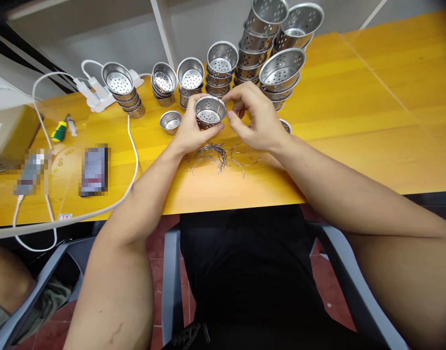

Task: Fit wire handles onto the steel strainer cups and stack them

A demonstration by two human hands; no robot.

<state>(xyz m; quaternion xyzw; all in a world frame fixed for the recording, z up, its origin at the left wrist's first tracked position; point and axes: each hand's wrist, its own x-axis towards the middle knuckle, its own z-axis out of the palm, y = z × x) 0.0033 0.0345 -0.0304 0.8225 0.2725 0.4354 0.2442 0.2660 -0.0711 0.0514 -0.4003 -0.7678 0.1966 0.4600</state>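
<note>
A small perforated metal cup (210,113) is held upright in my left hand (194,127), with the thumb along its lower front. My right hand (254,114) is at the cup's right rim, its fingers bent and pinched near a thin wire (218,105) that shows inside the cup. Whether the fingertips grip the wire's end is too small to tell. Below the hands, a loose heap of curved wires (212,158) lies on the yellow table (354,121). One single cup (170,122) stands just left of my left hand.
Stacks of perforated cups (223,63) line the back, the tallest (263,43) right of centre. At left are a power strip (101,99), a white cable (134,146), a green-yellow screwdriver (59,132), a phone (94,171) and a cardboard box (15,136). Another person's knee (8,272) shows lower left.
</note>
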